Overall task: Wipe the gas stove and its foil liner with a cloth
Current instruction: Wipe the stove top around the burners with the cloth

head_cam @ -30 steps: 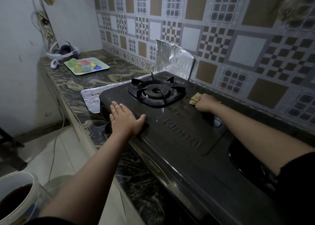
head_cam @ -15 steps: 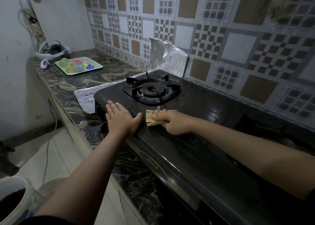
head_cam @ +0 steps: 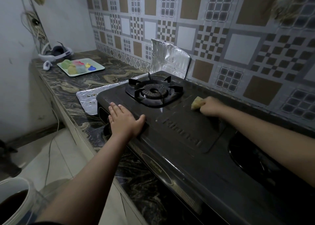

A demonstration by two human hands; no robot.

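Note:
A dark gas stove [head_cam: 180, 139] sits on the marbled counter, with its left burner [head_cam: 154, 91] in full view. My right hand [head_cam: 210, 106] is closed on a small yellowish cloth [head_cam: 196, 102], pressed to the stove top just right of that burner near the back edge. My left hand [head_cam: 123, 120] lies flat, fingers together, on the stove's front left corner. Silver foil liner [head_cam: 87, 99] sticks out from under the stove's left side, and another foil sheet [head_cam: 169, 58] stands against the tiled wall behind the burner.
A pale tray [head_cam: 81, 67] with coloured items and a white headset [head_cam: 56, 53] lie at the counter's far left. A white bucket [head_cam: 13, 201] of dark liquid stands on the floor at lower left. The right burner [head_cam: 252, 158] is partly hidden by my right forearm.
My right hand swept the cloth from the stove's back edge to the front beside my left hand, then back to the rear right of the burner. The left hand stayed put.

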